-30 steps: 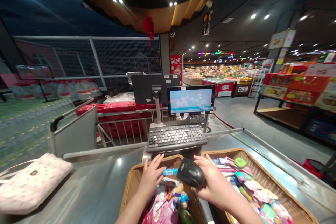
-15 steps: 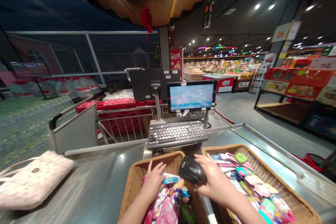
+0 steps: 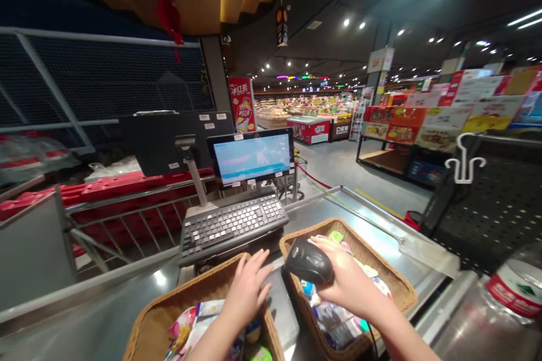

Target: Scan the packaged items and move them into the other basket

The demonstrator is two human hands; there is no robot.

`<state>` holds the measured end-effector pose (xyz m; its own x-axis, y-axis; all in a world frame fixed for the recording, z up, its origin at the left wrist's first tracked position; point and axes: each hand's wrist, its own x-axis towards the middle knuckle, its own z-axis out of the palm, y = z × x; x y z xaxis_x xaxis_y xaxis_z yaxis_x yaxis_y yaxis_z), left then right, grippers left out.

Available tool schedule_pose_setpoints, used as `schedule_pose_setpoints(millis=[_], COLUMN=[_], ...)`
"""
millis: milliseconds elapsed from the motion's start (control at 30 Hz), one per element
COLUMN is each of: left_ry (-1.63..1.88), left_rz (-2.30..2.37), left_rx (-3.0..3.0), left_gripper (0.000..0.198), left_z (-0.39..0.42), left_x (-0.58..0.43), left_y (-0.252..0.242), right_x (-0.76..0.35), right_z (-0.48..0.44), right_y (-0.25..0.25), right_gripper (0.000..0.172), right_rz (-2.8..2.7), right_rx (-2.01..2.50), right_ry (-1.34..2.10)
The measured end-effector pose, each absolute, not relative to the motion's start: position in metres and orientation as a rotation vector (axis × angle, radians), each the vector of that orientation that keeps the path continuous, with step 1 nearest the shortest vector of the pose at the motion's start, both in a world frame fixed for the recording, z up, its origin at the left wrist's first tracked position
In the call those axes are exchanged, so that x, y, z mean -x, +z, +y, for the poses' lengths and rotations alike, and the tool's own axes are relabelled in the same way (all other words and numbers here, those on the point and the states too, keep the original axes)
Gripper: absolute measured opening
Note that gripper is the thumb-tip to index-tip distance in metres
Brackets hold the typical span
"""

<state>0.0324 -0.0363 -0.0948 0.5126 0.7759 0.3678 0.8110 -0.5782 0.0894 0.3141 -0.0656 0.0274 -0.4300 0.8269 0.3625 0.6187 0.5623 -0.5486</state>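
Note:
My right hand is wrapped round a black handheld barcode scanner, held above the right wicker basket. Small colourful packets fill that basket, partly covered by my hand and forearm. Over the right rim of the left wicker basket, my left hand is open, fingers spread with nothing in them. Inside the left basket lie more small wrapped items, some hidden under my forearm. Between the baskets a strip of metal counter shows.
A black keyboard and a lit monitor stand just beyond the baskets. Left of them is a second, dark screen. Large bottles and a black perforated panel with a white hook flank my right side.
The view has swung right. My right hand carries the scanner over the right basket, and my left hand has shifted from above the left basket's items to its right rim.

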Motion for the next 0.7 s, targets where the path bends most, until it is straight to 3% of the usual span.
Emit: schedule_pose_setpoints(millis=[133,267,467,633,700], left_ry=[-0.561,-0.500,-0.387,-0.319,-0.311], left_rz=[-1.330,-1.231,-1.119,-1.292,-1.377], left_rx=[2.735,2.888,3.027,2.974,2.935], left_gripper=[0.066,0.074,0.070,0.037,0.033], left_z=[-0.009,0.025,0.056,0.068,0.072], left_x=[-0.104,-0.170,-0.237,-0.273,-0.284], left_y=[-0.094,-0.104,-0.120,-0.136,-0.144], right_x=[-0.364,-0.408,-0.447,-0.467,-0.475], right_z=[-0.059,-0.057,-0.054,-0.049,-0.047], right_y=[0.029,0.029,0.026,0.020,0.017], right_gripper=[0.051,0.059,0.051,0.055,0.055], right_rz=[-2.153,-2.053,-2.001,-1.964,-1.953], right_rx=[1.260,1.391,1.501,1.553,1.561], right_ry=[0.343,0.291,0.291,0.270,0.281])
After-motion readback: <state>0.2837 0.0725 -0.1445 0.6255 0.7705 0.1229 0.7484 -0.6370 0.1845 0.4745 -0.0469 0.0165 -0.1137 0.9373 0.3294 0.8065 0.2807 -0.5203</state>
